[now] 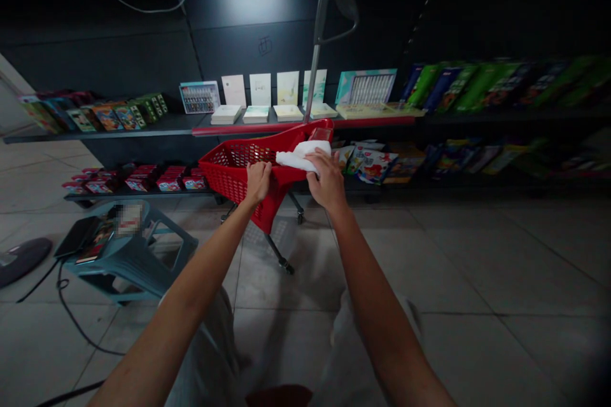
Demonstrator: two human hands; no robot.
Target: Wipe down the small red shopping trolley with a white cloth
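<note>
A red plastic wheeled shopping basket (238, 165) stands tilted in front of me on small castors, with a mesh side and a long metal handle pole (317, 32) rising from it. My left hand (258, 182) grips the basket's upper edge. My right hand (327, 181) is closed over a crumpled white cloth (300, 156), pressing it against the basket's red rim. The basket's inside is mostly out of sight from this angle.
Dark shelves (109, 133) behind the basket hold colourful boxes, books and cards. A teal plastic stool (128, 261) at the left carries a phone and packages. A black cable (71, 318) trails over the tiled floor beside a round dark base (21, 261).
</note>
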